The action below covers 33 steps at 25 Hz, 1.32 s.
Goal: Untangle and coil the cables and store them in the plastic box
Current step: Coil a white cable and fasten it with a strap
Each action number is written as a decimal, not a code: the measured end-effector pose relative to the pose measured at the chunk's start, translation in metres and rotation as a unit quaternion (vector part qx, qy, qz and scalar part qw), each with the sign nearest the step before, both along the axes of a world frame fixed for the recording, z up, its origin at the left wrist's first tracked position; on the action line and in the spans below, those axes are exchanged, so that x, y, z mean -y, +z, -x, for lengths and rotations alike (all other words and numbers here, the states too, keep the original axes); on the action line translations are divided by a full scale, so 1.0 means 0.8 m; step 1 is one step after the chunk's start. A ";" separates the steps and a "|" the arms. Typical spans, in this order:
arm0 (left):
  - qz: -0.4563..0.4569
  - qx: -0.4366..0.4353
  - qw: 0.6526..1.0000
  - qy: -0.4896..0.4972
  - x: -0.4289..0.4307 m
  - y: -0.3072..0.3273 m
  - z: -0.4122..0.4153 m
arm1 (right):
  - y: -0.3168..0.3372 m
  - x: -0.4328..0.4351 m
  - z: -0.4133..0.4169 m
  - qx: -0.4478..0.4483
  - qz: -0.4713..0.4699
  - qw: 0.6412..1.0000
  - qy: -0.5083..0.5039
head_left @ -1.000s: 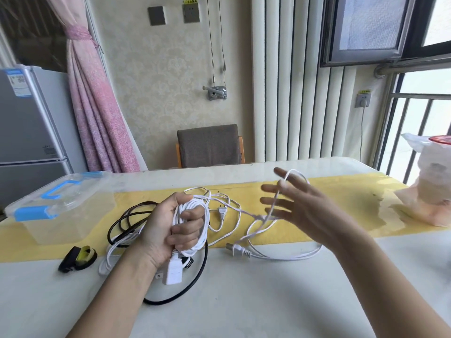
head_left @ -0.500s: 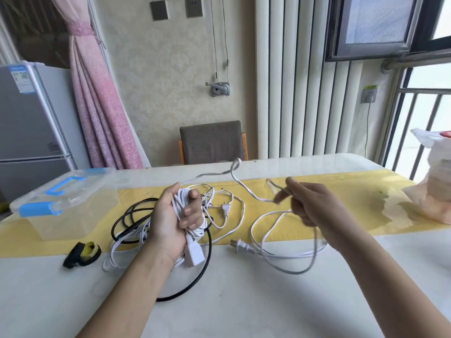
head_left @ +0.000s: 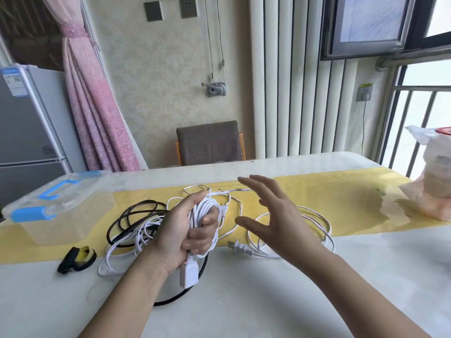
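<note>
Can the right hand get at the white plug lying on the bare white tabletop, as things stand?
Probably yes. The right hand is open, and the white plug lies uncovered on the table near its thumb, clear of the left hand gripping the white coil.

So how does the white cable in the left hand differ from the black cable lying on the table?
The white cable is wound into a tight bundle gripped in the left hand; the black cable lies in loose loops on the white table, untouched. The white cable looks thinner than the black cable. Neither is in the clear plastic box yet.
</note>
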State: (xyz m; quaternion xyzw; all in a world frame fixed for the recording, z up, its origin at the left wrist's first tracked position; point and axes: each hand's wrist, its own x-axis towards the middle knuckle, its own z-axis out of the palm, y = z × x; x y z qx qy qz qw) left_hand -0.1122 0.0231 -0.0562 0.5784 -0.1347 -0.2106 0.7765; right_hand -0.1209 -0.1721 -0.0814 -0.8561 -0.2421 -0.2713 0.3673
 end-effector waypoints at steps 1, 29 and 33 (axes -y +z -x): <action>-0.007 -0.003 1.000 -0.017 -0.001 0.001 0.001 | -0.004 -0.001 -0.003 0.017 0.015 1.000 -0.020; 0.372 -0.073 0.925 -0.041 -0.010 0.001 -0.001 | -0.001 -0.041 0.022 -0.229 -0.131 0.951 0.159; 0.385 -0.073 0.919 -0.041 -0.011 0.000 -0.004 | 0.001 -0.044 0.026 -0.258 -0.166 0.938 0.164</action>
